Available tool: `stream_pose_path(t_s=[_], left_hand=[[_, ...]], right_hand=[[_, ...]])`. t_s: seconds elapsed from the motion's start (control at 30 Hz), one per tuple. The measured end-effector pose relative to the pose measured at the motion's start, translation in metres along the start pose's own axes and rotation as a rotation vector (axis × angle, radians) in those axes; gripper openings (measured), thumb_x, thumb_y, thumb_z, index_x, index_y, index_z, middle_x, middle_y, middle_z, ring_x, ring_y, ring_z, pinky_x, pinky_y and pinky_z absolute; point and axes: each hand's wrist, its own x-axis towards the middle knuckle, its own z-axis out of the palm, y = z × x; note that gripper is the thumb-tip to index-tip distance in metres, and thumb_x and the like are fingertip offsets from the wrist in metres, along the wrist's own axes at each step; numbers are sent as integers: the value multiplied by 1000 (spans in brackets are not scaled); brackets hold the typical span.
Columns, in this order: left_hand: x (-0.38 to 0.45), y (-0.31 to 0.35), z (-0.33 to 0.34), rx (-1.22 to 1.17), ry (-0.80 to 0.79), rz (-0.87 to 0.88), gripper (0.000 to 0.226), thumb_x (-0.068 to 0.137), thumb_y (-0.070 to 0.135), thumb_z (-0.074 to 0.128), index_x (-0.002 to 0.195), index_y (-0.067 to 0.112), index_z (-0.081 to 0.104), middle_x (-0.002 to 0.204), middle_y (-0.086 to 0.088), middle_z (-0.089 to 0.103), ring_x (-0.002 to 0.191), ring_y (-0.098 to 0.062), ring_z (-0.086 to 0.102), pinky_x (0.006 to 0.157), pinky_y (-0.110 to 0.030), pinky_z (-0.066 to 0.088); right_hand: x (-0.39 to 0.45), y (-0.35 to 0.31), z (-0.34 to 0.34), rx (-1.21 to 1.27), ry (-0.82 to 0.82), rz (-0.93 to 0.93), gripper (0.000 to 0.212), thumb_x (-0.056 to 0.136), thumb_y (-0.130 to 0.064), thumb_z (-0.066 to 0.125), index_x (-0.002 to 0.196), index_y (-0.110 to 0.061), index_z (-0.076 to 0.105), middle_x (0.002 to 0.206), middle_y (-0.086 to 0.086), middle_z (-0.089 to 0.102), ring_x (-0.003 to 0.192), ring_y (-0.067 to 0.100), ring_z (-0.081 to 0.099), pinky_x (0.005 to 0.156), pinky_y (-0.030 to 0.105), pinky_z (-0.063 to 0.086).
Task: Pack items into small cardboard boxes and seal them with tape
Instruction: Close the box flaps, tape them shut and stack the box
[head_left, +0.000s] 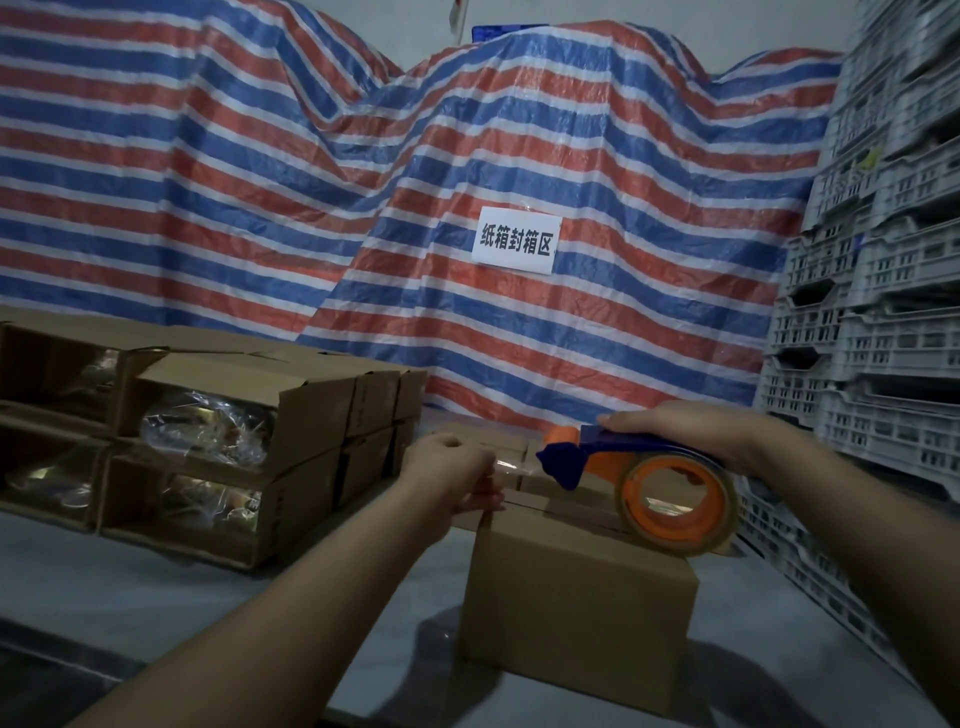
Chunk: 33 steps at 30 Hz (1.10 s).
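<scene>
Sealing step: left hand is pinning the tape end at the far-left edge of the closed box on the desk, right hand is gripping the tape dispenser; next, probably drawing it along the seam.

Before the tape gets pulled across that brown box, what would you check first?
1. Flaps of the small brown cardboard box closed: ok.
2. Clear tape end pinched by the left hand at the box's left edge: ok.
3. Right hand has a firm grip on the orange and blue tape dispenser: ok.
4. Tape lined up with the centre seam: cannot tell.
5. Box contents packed: cannot tell, hidden.
</scene>
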Motion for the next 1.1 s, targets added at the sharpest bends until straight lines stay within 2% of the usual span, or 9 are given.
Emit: stream_pose_path(t_s=[0.1,0.27,0.4,0.57,0.83,0.93,1.1], left_hand=[[-2,0,-14,58,-52,-16,13,97,6,57,107,-2,62,84,-13,64,67,-17,64,54,-23,57],[1,-6,-19,123,-80,-50,14,99,8,55,104,0,65,78,-9,64,65,-15,61,60,-24,57],[4,-12,-20,102,-69,-56,11,97,6,56,103,3,64,77,-7,63,62,-13,59,50,-21,52],[8,-20,-18,94,-14,-46,10,96,13,62,94,3,65,70,-5,62,57,-13,57,45,-19,51],[14,-35,-17,265,10,-47,15,95,21,64,95,6,67,78,-5,67,66,-14,63,45,-20,49],[14,-38,-14,321,-4,-34,19,95,26,65,99,8,67,85,-6,70,71,-15,65,50,-21,51],[16,-51,-7,261,27,-86,28,96,32,62,112,10,63,90,-3,63,72,-13,54,51,-21,42]], right_hand=[[3,-4,3,-57,-9,20,45,96,-55,56,104,-11,66,70,0,74,53,7,66,52,17,50],[7,-12,5,-155,-13,49,47,96,-58,54,102,-14,67,69,-2,73,52,6,65,52,17,49],[8,-15,7,-199,-19,43,44,97,-59,53,99,-17,67,67,-4,73,52,5,65,50,15,48],[11,-21,11,-276,-29,47,45,95,-61,53,104,-18,65,70,-5,74,55,5,67,52,16,50],[16,-22,14,-319,-32,27,44,94,-62,53,106,-21,63,73,-6,76,61,6,70,61,19,52],[17,-20,14,-303,-31,26,45,93,-63,53,108,-22,63,81,-4,78,67,8,73,61,18,54],[21,-17,13,-283,-43,11,41,95,-61,52,105,-23,65,75,-5,76,60,5,69,59,18,51]])
